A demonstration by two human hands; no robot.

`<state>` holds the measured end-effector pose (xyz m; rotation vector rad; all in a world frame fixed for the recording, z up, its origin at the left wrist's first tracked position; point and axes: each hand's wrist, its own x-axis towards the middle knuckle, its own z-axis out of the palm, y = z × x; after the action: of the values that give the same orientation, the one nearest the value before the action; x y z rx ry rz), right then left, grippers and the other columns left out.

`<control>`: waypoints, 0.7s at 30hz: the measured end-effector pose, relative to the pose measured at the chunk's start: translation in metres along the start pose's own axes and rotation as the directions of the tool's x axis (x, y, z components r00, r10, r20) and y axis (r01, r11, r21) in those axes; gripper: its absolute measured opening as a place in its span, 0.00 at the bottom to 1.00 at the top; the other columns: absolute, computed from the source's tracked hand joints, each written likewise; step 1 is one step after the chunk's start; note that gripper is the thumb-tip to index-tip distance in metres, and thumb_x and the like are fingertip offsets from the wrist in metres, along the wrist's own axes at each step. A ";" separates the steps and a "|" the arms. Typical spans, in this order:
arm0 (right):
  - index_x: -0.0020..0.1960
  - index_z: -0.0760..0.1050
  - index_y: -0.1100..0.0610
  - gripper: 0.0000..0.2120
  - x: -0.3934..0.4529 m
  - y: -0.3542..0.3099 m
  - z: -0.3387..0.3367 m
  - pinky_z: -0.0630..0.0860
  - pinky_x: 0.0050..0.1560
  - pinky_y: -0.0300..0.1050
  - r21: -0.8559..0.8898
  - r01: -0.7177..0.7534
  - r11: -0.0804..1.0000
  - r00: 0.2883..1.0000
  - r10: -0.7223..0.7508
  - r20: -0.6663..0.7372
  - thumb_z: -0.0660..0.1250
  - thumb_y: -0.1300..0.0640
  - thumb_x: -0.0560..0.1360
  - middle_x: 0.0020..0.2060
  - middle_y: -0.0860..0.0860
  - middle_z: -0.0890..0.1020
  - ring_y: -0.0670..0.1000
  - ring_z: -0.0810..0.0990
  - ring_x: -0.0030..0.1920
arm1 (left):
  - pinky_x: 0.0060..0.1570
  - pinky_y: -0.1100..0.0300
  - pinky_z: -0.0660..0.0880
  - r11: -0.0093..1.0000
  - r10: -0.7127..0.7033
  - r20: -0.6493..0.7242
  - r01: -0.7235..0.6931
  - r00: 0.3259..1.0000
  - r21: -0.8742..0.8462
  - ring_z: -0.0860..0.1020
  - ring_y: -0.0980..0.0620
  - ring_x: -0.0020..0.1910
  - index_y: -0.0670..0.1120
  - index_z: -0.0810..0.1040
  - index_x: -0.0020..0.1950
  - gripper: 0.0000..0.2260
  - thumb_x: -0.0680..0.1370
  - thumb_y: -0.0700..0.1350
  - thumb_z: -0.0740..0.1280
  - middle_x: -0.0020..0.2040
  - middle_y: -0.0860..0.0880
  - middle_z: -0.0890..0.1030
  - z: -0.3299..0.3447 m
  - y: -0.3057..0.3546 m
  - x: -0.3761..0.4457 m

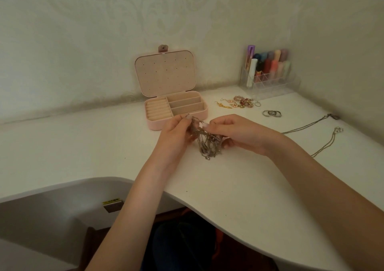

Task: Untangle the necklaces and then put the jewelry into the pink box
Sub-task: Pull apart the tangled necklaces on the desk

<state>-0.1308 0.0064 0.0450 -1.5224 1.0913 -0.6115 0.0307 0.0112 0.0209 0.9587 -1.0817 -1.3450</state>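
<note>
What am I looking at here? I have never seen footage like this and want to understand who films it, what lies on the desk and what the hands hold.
No machine here: a person wears a camera on the head, so the one picture looks forward and down at their own bare arms. The left hand and the right hand each pinch a tangled clump of necklaces, lifted over a white desk. Behind it stands an open pink box, its compartments showing nothing inside. To the right lie earrings, a few rings and two separate chains. A clear organiser with cosmetic tubes stands in the corner.
</note>
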 end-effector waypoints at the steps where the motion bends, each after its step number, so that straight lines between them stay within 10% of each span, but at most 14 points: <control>1: 0.37 0.81 0.51 0.12 -0.001 -0.001 -0.001 0.68 0.43 0.42 0.013 0.015 1.000 1.000 -0.015 -0.025 0.68 0.45 0.73 0.35 0.46 0.79 0.46 0.74 0.40 | 0.40 0.61 0.69 0.999 -0.012 0.018 0.013 1.000 -0.048 0.72 0.56 0.33 0.45 0.71 0.37 0.13 0.82 0.38 0.57 0.29 0.53 0.74 0.000 -0.001 0.000; 8: 0.28 0.69 0.53 0.18 0.004 -0.003 -0.008 0.68 0.37 0.43 0.621 0.017 0.783 0.998 0.021 -0.055 0.66 0.52 0.75 0.29 0.49 0.72 0.48 0.72 0.32 | 0.28 0.65 0.71 0.972 -0.070 0.139 0.099 0.988 -0.214 0.63 0.59 0.23 0.44 0.70 0.42 0.07 0.76 0.34 0.63 0.27 0.53 0.68 0.004 0.009 -0.005; 17: 0.32 0.69 0.54 0.12 -0.002 -0.004 -0.006 0.53 0.30 0.41 0.380 -0.058 0.923 0.998 0.059 0.009 0.67 0.49 0.69 0.21 0.47 0.63 0.46 0.60 0.22 | 0.19 0.69 0.58 0.941 0.125 -0.167 -0.063 0.978 0.334 0.61 0.60 0.19 0.48 0.68 0.41 0.10 0.76 0.35 0.65 0.30 0.51 0.67 -0.005 0.006 -0.002; 21: 0.38 0.74 0.53 0.12 -0.006 -0.007 -0.010 0.51 0.25 0.39 0.236 -0.073 0.969 0.997 0.062 0.055 0.66 0.45 0.69 0.22 0.47 0.60 0.45 0.57 0.20 | 0.18 0.66 0.62 0.971 0.085 -0.258 -0.022 0.962 0.237 0.69 0.56 0.20 0.48 0.69 0.44 0.06 0.79 0.41 0.63 0.33 0.48 0.71 -0.003 0.009 -0.003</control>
<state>-0.1400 0.0064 0.0552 -1.2810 0.9921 -0.6328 0.0359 0.0146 0.0286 1.2357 -1.0623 -1.0234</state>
